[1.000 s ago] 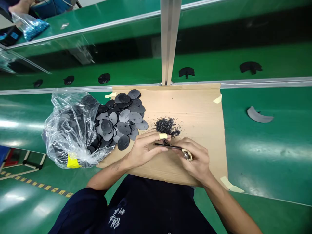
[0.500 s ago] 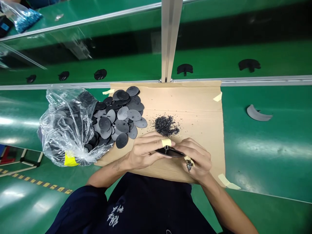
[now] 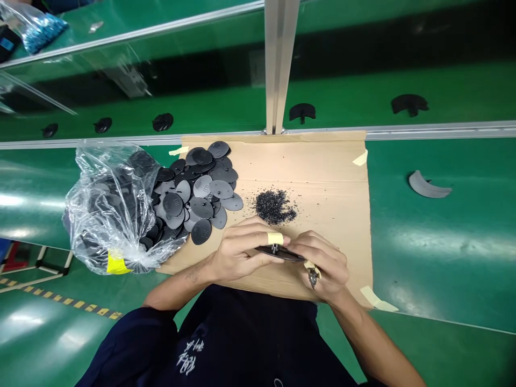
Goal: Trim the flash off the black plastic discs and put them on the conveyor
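Note:
My left hand point(image 3: 242, 250) pinches a flat black oval plastic disc point(image 3: 282, 252) held edge-on above the cardboard sheet point(image 3: 330, 177); its index finger carries a band of yellow tape. My right hand point(image 3: 324, 263) is closed around a small metal tool with a taped handle point(image 3: 312, 271) and also touches the disc's right end. A pile of the same black discs point(image 3: 201, 188) spills from a clear plastic bag point(image 3: 113, 209) to the left. A small heap of black shavings point(image 3: 274, 206) lies just beyond my hands.
The cardboard is taped onto a green bench. Behind an aluminium rail point(image 3: 439, 129) runs a green conveyor belt carrying black parts point(image 3: 302, 112). A vertical aluminium post point(image 3: 278, 59) rises at centre. A curved grey scrap point(image 3: 426, 187) lies at right.
The disc has tilted slightly in my hands and the tool has dropped lower in my right hand. The view has shifted a little; hands stay in place.

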Action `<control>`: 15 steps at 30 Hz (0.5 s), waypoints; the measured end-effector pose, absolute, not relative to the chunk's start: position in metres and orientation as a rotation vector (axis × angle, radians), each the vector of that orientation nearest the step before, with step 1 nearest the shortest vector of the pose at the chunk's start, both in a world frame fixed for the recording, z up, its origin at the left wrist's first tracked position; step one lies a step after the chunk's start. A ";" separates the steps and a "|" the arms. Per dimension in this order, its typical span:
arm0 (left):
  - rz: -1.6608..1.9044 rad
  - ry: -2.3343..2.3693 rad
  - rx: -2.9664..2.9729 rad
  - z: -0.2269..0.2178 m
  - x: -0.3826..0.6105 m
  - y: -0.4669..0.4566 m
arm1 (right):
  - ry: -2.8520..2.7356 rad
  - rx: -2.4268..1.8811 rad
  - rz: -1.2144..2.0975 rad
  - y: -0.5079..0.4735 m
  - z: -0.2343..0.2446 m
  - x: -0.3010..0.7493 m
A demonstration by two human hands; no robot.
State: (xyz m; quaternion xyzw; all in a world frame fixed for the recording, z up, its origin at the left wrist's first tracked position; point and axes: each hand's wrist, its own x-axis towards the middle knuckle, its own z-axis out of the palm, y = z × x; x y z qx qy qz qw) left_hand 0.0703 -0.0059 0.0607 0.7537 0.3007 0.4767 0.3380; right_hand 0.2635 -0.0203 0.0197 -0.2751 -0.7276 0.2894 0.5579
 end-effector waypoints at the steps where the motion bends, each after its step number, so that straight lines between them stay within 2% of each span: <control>1: 1.234 0.793 1.926 0.061 0.070 -0.006 | -1.701 -0.646 0.685 -0.021 0.019 0.262; 10: 1.178 0.878 1.879 0.056 0.059 -0.006 | -1.729 -0.883 0.935 -0.016 0.037 0.278; 15: 1.141 0.930 2.024 0.054 0.051 -0.003 | -2.123 -1.040 0.695 -0.002 0.054 0.291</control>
